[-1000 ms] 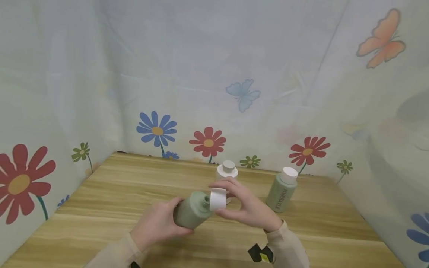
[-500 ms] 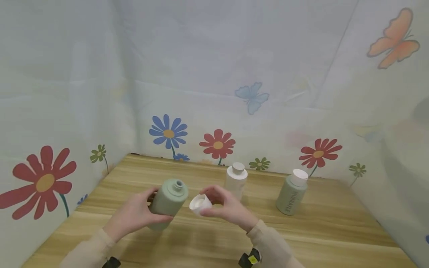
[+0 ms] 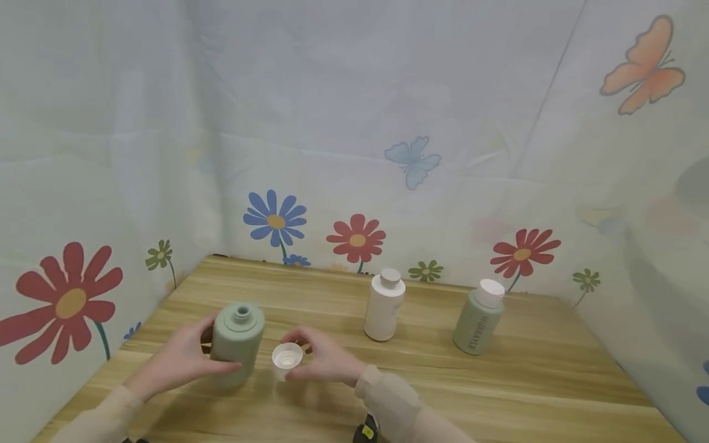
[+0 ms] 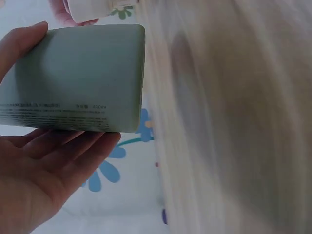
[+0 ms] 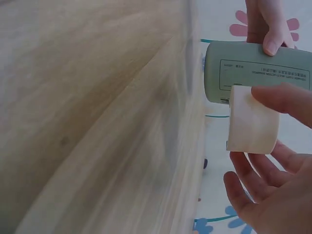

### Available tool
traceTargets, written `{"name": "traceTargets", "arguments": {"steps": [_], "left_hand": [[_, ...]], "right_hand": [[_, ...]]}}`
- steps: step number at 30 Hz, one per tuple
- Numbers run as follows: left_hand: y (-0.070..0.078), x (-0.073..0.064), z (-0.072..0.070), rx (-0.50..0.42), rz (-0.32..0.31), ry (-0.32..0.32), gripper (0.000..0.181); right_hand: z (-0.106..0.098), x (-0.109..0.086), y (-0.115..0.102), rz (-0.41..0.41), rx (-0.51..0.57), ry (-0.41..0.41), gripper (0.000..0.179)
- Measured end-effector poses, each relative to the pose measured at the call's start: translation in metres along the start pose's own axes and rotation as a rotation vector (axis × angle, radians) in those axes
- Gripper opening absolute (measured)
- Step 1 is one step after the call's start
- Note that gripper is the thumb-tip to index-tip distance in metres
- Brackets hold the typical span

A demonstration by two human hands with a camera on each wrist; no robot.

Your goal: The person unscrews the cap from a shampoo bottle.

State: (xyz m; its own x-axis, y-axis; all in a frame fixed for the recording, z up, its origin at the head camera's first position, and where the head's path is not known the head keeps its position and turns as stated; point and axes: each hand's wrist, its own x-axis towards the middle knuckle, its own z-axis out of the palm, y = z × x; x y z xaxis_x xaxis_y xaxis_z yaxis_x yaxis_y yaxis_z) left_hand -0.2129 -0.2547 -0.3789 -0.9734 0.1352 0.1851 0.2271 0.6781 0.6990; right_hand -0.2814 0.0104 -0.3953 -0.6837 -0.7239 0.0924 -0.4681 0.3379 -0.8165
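So the open green bottle (image 3: 237, 340) sits lower left of centre in my head view, upright with its neck uncapped, base at or right on the wooden table (image 3: 498, 394). My left hand (image 3: 180, 360) is wrapped around it, thumb on the near side and fingers round the back. The left wrist view shows the same grip from below: the bottle (image 4: 73, 78) lies between thumb and fingers, small print along its side, base edge pointing to the middle of the frame.

Just right of it is the white cap (image 3: 287, 357), open side up, pinched in my right hand (image 3: 321, 360) by fingertips and thumb. It's very close to the bottle, and I can't tell whether they touch. In the right wrist view the cap (image 5: 252, 119) is in the right half of the frame, clamped between thumb above and fingers (image 5: 253, 180) below, with the green bottle (image 5: 253, 73) right behind it and the other hand's fingers over the top.

Further out, centre of the head view, a white bottle (image 3: 384, 305) stands capped. Right of that, a second green bottle (image 3: 479, 317) with a white cap stands too, well apart from my hands. Behind everything is a pale curtain (image 3: 354, 123) printed with flowers and butterflies.
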Motion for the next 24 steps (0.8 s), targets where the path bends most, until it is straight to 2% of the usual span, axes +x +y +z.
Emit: {"name": "traceTargets", "arguments": {"steps": [3,7,13,24], "left_hand": [[-0.01,-0.002,-0.001,-0.022,-0.032,-0.021,0.087],[-0.02,-0.006,-0.003,-0.039,-0.053,-0.037,0.085],[-0.032,-0.011,-0.01,-0.008,-0.064,-0.059,0.082],[-0.043,-0.015,-0.011,0.013,-0.049,-0.095,0.077]], "right_hand": [[0.007,0.009,0.001,0.007,-0.042,-0.007,0.05],[0.016,0.017,0.0,-0.023,-0.135,-0.064,0.049],[0.03,0.025,-0.006,-0.078,-0.297,-0.102,0.051],[0.047,0.034,-0.011,-0.088,-0.39,-0.093,0.056]]}}
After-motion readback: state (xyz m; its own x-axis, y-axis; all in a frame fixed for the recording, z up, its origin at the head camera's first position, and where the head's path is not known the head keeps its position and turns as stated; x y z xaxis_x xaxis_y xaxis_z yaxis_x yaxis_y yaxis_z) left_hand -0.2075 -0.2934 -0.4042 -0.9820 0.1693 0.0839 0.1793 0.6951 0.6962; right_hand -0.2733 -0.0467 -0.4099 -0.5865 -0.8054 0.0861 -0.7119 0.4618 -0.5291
